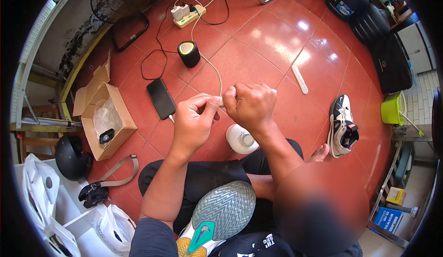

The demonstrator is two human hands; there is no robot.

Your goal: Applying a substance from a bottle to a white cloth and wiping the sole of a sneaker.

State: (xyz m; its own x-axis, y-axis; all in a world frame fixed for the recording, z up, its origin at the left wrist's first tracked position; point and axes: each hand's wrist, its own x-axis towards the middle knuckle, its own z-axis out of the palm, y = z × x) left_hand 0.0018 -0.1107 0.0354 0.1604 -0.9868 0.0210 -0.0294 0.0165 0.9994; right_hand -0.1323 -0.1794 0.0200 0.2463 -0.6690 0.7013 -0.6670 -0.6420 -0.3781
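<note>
My left hand and my right hand meet in front of me above the floor. The left thumb and fingers pinch one end of something small and pale, mostly hidden. My right hand is closed in a fist around its other part, and a whitish tip shows past the far side of the fist. A shoe lies in my lap with its grey patterned sole turned up. Just beyond my crossed legs stands a white bottle, below my right hand. Its mate, a black and white shoe, rests on the floor at right.
On the red tiles lie a phone, a round speaker, a power strip with cables and a white strip. An open cardboard box and black helmet are left. A green bucket stands right.
</note>
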